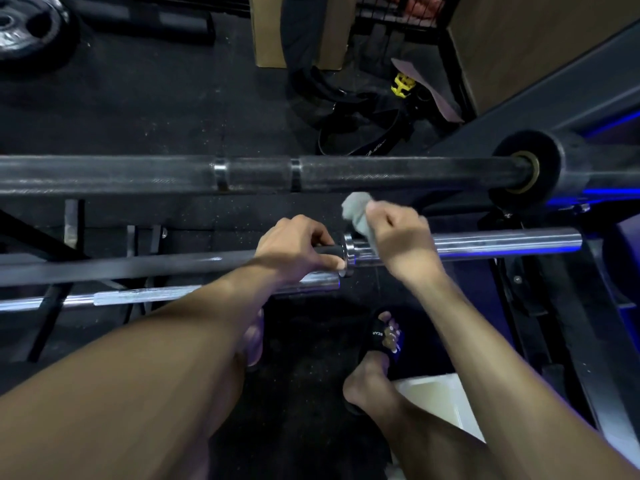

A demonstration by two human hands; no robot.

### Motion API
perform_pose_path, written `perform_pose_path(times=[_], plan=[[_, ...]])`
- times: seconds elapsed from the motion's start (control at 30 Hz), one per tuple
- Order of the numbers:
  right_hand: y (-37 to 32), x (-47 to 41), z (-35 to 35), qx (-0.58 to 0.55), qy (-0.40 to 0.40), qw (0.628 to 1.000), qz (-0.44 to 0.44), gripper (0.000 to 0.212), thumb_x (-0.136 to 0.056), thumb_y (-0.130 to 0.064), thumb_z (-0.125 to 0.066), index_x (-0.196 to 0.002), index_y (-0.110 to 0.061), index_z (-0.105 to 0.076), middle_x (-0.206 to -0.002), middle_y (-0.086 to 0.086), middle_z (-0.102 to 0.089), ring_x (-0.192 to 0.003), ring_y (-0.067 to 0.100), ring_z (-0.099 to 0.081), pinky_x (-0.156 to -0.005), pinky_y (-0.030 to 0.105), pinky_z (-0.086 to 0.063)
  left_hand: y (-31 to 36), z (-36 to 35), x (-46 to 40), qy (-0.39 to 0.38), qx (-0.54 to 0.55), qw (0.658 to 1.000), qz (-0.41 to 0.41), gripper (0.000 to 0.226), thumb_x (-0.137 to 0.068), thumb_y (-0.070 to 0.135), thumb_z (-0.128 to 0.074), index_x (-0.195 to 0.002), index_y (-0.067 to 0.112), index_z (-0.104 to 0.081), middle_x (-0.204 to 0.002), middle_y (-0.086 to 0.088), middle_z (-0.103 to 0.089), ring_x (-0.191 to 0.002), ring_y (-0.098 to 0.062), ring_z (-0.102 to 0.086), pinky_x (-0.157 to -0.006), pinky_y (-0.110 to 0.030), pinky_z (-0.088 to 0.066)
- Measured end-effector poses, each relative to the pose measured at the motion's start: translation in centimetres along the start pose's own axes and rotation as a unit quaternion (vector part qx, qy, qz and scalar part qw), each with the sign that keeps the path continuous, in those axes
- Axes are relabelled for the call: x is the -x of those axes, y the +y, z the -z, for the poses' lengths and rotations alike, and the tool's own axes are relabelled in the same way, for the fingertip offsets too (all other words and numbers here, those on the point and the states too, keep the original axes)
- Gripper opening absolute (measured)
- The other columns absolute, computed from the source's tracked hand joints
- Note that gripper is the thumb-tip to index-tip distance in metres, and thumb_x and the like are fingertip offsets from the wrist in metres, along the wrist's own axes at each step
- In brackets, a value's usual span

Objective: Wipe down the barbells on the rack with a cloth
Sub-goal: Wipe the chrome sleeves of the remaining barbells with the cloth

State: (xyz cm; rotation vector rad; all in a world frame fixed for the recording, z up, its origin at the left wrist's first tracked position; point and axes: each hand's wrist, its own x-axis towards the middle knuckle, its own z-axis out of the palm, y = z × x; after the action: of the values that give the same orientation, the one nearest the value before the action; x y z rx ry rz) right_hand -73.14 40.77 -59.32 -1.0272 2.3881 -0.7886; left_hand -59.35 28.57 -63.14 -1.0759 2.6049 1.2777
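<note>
So there's three bars lined up across the view. The one getting cleaned is the middle barbell [502, 244], the one with the shiny chrome sleeve poking out to the right. The left hand [294, 245] is wrapped around its dark shaft right up against the collar [348, 252], fingers [320, 239] curled over the top and thumb underneath. The right hand [398, 237] is fisted around a grey cloth [356, 211], fingers closed tight on it, and the cloth is bunched against the chrome sleeve just past the collar, with a wad of it sticking out above the knuckles.

Behind that sits a darker knurled barbell [381, 173] with a fat black end collar on the right, nobody touching it. A thinner chrome bar [145, 295] runs lower left, partly under the left forearm.

Down below you can see a foot in a black slide sandal [384, 336] on the black rubber floor [138, 109]. A weight plate [27, 26] sits top left, and a yellow clip [402, 84] lies among some black straps up top.
</note>
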Motion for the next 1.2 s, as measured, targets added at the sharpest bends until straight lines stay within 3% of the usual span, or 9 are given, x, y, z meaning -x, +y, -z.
perform_pose_path(times=[0.07, 0.13, 0.17, 0.3, 0.43, 0.53, 0.7, 0.93, 1.2], plan=[[0.5, 2.4, -1.4, 0.085, -0.089, 0.989, 0.076, 0.041, -0.100, -0.042, -0.037, -0.105, -0.016, -0.069, -0.110, 0.005, -0.069, -0.109, 0.024, -0.063, -0.106, 0.049, -0.045, 0.0, 0.0, -0.2, -0.002, -0.015, 1.000, -0.003, 0.023, -0.073, 0.047, -0.083, -0.077, 0.030, -0.067, -0.076, 0.009, -0.068, -0.082, -0.019, -0.066, -0.069, -0.032, -0.048], [1.2, 3.7, -2.3, 0.143, -0.102, 0.977, 0.118, 0.048, -0.106, -0.036, -0.044, -0.148, -0.016, -0.051, -0.151, 0.000, -0.053, -0.142, 0.015, -0.044, -0.124, 0.049, -0.023, -0.1, 0.1, -0.4, -0.019, -0.029, 0.999, -0.012, 0.021, -0.079, 0.038, -0.076, -0.075, 0.023, -0.062, -0.070, 0.007, -0.063, -0.077, -0.024, -0.064, -0.065, -0.033, -0.045], [1.3, 3.8, -2.5, 0.149, -0.085, 0.977, 0.125, 0.051, -0.106, -0.034, -0.047, -0.154, -0.018, -0.044, -0.155, -0.003, -0.048, -0.146, 0.013, -0.039, -0.126, 0.048, -0.017, -0.1, 0.3, -0.4, -0.034, -0.032, 0.999, -0.020, 0.024, -0.079, 0.037, -0.078, -0.074, 0.021, -0.060, -0.068, 0.008, -0.060, -0.071, -0.020, -0.060, -0.063, -0.032, -0.043], [-0.6, 2.5, -3.3, 0.160, -0.066, 0.981, 0.084, 0.030, -0.102, -0.024, -0.048, -0.129, -0.016, -0.058, -0.123, 0.001, -0.066, -0.113, 0.023, -0.057, -0.108, 0.038, -0.032, -0.2, 1.1, -0.3, -0.081, -0.040, 0.994, -0.055, 0.035, -0.076, 0.032, -0.086, -0.067, 0.029, -0.052, -0.063, 0.012, -0.052, -0.059, -0.005, -0.046, -0.053, -0.015, -0.032], [-2.7, 0.8, -3.6, 0.217, -0.057, 0.974, 0.001, 0.024, -0.105, -0.025, -0.044, -0.119, -0.011, -0.058, -0.108, 0.014, -0.067, -0.088, 0.031, -0.048, -0.077, 0.036, -0.030, -0.7, 0.9, -0.5, -0.075, -0.028, 0.995, -0.055, 0.029, -0.073, 0.033, -0.089, -0.074, 0.027, -0.061, -0.068, 0.012, -0.057, -0.063, -0.005, -0.049, -0.054, -0.014, -0.032], [-3.2, 0.0, -3.8, 0.220, -0.039, 0.974, -0.033, 0.023, -0.103, -0.027, -0.049, -0.116, -0.011, -0.060, -0.109, 0.017, -0.064, -0.087, 0.031, -0.044, -0.076, 0.037, -0.033, -0.7, 0.7, -0.8, -0.067, -0.034, 0.997, -0.031, 0.034, -0.069, 0.037, -0.090, -0.073, 0.022, -0.060, -0.069, 0.008, -0.059, -0.064, -0.009, -0.052, -0.055, -0.021, -0.036], [-3.5, -1.1, -4.0, 0.199, -0.039, 0.977, -0.071, 0.024, -0.099, -0.029, -0.056, -0.113, -0.012, -0.067, -0.111, 0.015, -0.068, -0.107, 0.039, -0.061, -0.078, 0.036, -0.040, -0.6, 0.8, -0.8, -0.065, -0.031, 0.997, -0.013, 0.042, -0.065, 0.042, -0.091, -0.090, 0.016, -0.069, -0.090, -0.002, -0.072, -0.088, -0.021, -0.066, -0.077, -0.041, -0.054], [-1.0, 3.9, -1.1, 0.045, -0.025, 0.999, 0.014, 0.028, -0.093, -0.021, -0.062, -0.117, -0.032, -0.071, -0.101, -0.009, -0.075, -0.096, 0.013, -0.067, -0.079, 0.028, -0.051, -0.8, 1.3, -0.4, -0.082, -0.038, 0.995, -0.041, 0.032, -0.077, 0.049, -0.083, -0.092, 0.023, -0.073, -0.074, 0.008, -0.063, -0.069, -0.011, -0.056, -0.058, -0.025, -0.038], [1.8, 5.4, 0.6, -0.080, 0.110, 0.990, -0.032, 0.019, -0.101, -0.030, -0.062, -0.115, -0.035, -0.073, -0.088, -0.012, -0.077, -0.084, 0.008, -0.072, -0.078, 0.039, -0.059, -0.2, 0.6, -0.2, -0.085, -0.030, 0.996, -0.002, 0.043, -0.078, 0.070, -0.073, -0.102, 0.035, -0.076, -0.093, 0.009, -0.072, -0.090, -0.014, -0.065, -0.072, -0.031, -0.048]])
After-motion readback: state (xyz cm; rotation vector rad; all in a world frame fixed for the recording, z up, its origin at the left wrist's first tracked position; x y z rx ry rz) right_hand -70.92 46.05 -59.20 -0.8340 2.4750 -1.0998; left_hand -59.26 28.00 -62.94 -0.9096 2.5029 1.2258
